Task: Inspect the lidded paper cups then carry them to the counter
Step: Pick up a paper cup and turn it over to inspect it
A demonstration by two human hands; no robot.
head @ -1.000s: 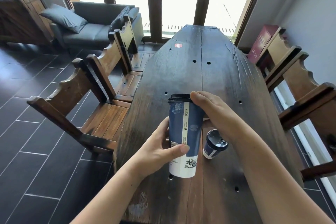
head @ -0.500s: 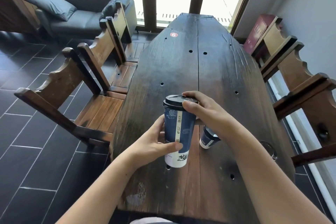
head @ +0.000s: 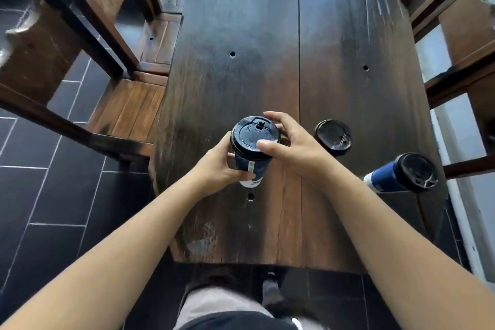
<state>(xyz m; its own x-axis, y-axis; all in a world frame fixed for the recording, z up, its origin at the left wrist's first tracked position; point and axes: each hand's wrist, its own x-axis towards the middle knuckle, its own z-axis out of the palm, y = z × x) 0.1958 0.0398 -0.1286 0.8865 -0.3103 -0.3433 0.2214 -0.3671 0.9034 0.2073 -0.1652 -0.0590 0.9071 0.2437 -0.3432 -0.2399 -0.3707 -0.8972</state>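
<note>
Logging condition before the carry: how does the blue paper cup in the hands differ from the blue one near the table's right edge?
The held blue paper cup is gripped by the left hand and right hand; the edge blue paper cup sits untouched. The held lid looks clean; the edge lid shows pale streaks. Both are blue with black lids.

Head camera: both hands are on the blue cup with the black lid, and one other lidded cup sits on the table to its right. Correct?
Not quite: two other lidded cups sit on the table to its right, not one: the near cup and the edge cup. The head view shows both. Left hand and right hand are on the blue cup.
</note>
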